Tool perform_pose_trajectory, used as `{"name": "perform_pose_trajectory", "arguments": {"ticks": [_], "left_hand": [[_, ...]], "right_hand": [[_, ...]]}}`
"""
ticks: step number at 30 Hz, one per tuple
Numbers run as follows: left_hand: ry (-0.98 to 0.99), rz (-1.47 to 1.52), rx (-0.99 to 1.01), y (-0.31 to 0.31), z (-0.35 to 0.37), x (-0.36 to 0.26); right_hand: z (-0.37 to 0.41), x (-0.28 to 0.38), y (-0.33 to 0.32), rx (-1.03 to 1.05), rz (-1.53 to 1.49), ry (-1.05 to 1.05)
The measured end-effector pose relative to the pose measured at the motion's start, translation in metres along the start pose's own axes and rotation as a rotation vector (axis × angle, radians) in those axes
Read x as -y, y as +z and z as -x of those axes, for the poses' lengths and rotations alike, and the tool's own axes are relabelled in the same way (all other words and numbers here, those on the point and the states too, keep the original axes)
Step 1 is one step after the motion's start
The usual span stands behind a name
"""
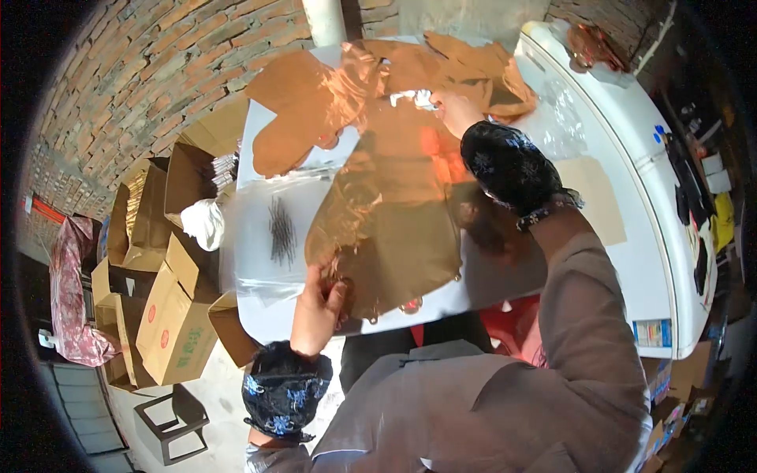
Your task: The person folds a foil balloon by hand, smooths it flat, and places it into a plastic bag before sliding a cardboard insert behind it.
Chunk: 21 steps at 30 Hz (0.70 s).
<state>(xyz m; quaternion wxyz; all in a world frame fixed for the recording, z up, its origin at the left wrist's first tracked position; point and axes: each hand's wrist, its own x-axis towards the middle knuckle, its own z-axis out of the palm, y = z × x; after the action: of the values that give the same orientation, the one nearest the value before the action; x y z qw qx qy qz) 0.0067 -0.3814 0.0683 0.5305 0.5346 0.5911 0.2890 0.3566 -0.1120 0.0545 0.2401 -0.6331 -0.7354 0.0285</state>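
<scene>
Sheet [406, 252], brown and glossy, lies spread over the middle of the counter [266, 318], its lower edge close to the near side. We record the left hand [318, 307] at the lower left, thumb on top, fingers pinching the edge. The right hand [457, 116] is stretched to the far end, fingertips at a white patch [412, 98]; whether they are closed on it we cannot tell (glare washes out that spot).

Behind, more brown pieces [288, 94] lie loosely overlapped and creased. Left of the sheet we note clear plastic bags [303, 197] with a bundle of thin dark strips [281, 232] on or in them, which we cannot settle.

Risks, in our judgement: a pull from the far end with the left pinch held tight could crease or tear the thin-looking material. Sliding it back might drag the pieces behind, since they sit against or under it. A sideways sweep to the left could catch the bags and scatter the strips. Should the left pinch slip, the near edge might droop over the counter's side, as little support lies below it.
</scene>
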Motion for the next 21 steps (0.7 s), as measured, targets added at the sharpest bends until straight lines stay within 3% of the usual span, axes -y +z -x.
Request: {"name": "perform_pose_trajectory", "arguments": {"ticks": [5, 8, 12, 13, 20, 21], "left_hand": [[0.034, 0.001, 0.003, -0.002, -0.003, 0.004], [-0.009, -0.033, 0.008, -0.003, -0.005, 0.002], [-0.053, -0.085, 0.012, -0.005, -0.005, -0.001], [0.092, -0.115, -0.063, -0.002, -0.007, 0.007], [0.135, -0.056, -0.032, -0.004, -0.010, 0.021], [0.120, -0.066, -0.033, -0.004, -0.010, 0.019]], "right_hand": [[-0.052, -0.032, 0.029, 0.002, 0.063, -0.264], [-0.075, -0.041, 0.045, 0.067, 0.099, -0.274], [-0.097, -0.041, 0.059, 0.061, 0.089, -0.196], [-0.101, -0.037, 0.060, 0.052, 0.100, -0.171], [-0.119, -0.032, 0.075, 0.026, 0.152, 0.018], [-0.121, -0.036, 0.078, 0.043, -0.012, 0.041]]}}
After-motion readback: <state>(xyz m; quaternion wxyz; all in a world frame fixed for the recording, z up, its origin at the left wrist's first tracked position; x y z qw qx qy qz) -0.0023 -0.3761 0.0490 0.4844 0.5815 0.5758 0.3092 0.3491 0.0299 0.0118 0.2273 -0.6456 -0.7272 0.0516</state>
